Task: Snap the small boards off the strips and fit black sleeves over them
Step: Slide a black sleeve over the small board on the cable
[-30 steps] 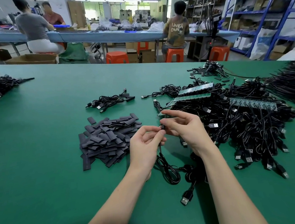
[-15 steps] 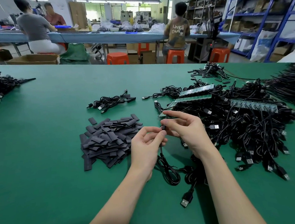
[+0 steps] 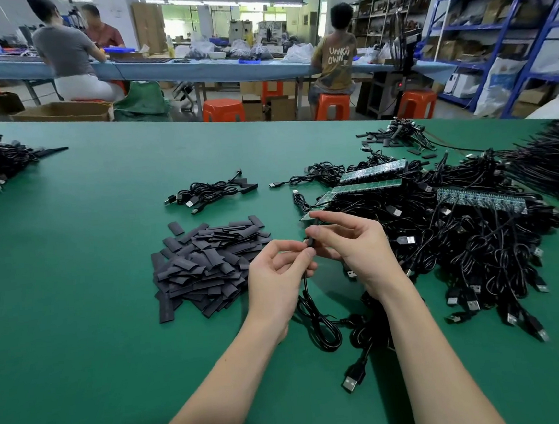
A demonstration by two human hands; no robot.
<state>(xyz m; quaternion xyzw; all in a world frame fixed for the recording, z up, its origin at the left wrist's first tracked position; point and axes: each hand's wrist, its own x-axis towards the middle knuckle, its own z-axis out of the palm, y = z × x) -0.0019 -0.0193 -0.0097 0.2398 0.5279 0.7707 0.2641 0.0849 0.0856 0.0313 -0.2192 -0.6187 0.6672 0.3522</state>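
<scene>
Left hand (image 3: pixel 277 279) and right hand (image 3: pixel 352 246) raised over table (image 3: pixel 76 297), fingertips together pinching small black sleeve (image 3: pixel 310 242); cable (image 3: pixel 315 323) hangs below.

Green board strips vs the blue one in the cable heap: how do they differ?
Colour: the two green strips are bright green; the blue strip is dark blue.
Position: the green strips lie at the heap's left, far edge, one behind the other; the blue strip lies alone, further right.
Direction: the green strips rise toward the right; the blue strip drops toward the right.
Shared: all are long, narrow, resting on black cables.
</scene>
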